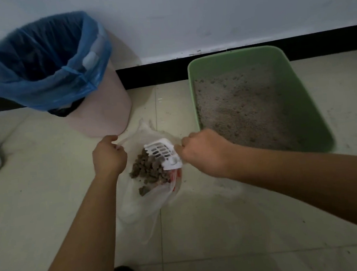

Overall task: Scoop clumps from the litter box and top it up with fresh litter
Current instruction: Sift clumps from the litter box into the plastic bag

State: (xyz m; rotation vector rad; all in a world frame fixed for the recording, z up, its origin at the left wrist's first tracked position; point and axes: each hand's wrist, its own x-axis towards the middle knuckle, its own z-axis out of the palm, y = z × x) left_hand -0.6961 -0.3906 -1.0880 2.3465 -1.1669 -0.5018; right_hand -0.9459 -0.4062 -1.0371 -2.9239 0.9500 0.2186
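At frame centre, the right hand (202, 152) gripped a white slotted plastic scoop (164, 152), tipping brown clumps (149, 171) into a thin white plastic bag (139, 198) whose rim the left hand (108, 155) pinched. Dumping seemed underway; next likely called for returning to the green plastic litter box (311, 103), right of centre.

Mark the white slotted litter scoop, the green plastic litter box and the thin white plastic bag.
white slotted litter scoop (161, 151), head view, slotted blade.
green plastic litter box (231, 61), head view, far wall.
thin white plastic bag (140, 202), head view, lower side.
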